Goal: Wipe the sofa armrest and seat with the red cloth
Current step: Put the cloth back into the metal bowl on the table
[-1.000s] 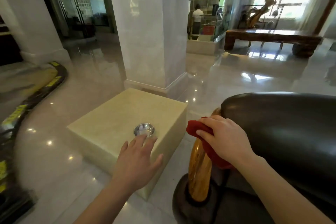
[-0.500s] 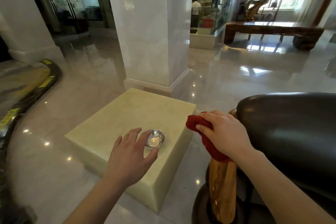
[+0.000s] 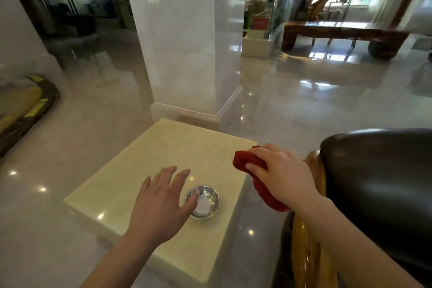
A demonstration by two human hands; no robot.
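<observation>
My right hand grips the crumpled red cloth at the front end of the sofa armrest. The armrest is a rounded dark leather pad with a glossy amber wooden front post below it. The cloth hangs down over the top of that post, just left of the leather. My left hand hovers with its fingers spread over the pale stone block, its fingertips at the rim of a small steel bowl. The sofa seat is out of view.
The cream stone block stands on the polished floor just left of the sofa. A white marble pillar rises behind it. A dark wooden bench sits far back on the right, and a black-and-yellow curved edge lies at the left.
My view has shifted left and down, so the armrest sits further right in frame. My right hand with the cloth has moved up off the wooden post toward its top. My left hand stays by the bowl.
</observation>
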